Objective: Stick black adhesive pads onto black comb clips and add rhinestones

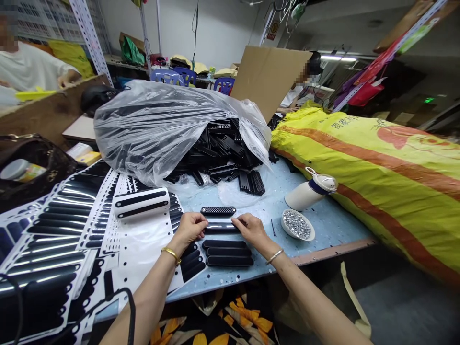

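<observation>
My left hand pinches the left end of a glossy black strip with rounded ends. At its right end, the fingertips of my right hand are closed on the same strip, which lies level just above or on the blue table. Right behind it is a black plastic piece with a perforated face. Several smooth black pieces lie in a row on the near side. To the left, a white backing sheet carries a curled sheet piece with two black strips.
A clear plastic bag spills black slotted pieces at the back. On the right are a bowl of small silver bits, a white bottle and a large yellow sack. Sheets of black strips cover the left; a co-worker sits beyond.
</observation>
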A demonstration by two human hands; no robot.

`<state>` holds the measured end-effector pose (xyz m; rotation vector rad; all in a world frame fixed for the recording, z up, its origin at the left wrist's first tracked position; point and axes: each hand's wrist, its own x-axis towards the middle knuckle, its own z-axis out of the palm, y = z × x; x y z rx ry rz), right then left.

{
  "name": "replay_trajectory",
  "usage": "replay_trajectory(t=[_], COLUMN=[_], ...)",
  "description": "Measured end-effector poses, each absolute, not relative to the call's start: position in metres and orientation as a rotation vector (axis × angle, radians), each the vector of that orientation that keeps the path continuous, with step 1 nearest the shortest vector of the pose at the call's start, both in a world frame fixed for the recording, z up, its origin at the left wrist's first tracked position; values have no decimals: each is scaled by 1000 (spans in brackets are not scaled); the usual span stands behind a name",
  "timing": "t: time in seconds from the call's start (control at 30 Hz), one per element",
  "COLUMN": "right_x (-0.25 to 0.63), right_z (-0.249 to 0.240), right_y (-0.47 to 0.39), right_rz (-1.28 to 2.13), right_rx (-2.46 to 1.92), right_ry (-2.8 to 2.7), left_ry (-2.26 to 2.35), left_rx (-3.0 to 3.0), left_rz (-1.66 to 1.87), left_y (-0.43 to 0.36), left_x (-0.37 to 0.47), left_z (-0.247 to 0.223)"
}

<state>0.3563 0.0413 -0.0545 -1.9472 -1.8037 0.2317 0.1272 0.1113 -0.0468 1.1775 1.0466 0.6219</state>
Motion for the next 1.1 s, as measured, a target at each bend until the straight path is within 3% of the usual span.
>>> replay_trajectory(t=[0.4,0.57,0.67,0.9,1.1], right_x=[370,364,338,293,305], right_z=[-49,-33,-26,-23,-37], right_y=[22,29,40,40,45], right_rz=[251,208,185,228,134], right_rx=[-1900,-1858,-1735,-1584,-1550], right_ry=[-1723,-1722,-1921,-2247,-2109], left_ry=[1092,1165,1463,2123,1925], left_rx=[1189,1459,1802,1707,1466], left_rz=[630,1000,1281,1182,1252], left_y=[114,108,109,118,126], left_x=[121,73,25,-60,-56], left_z=[-19,25,40,19,3])
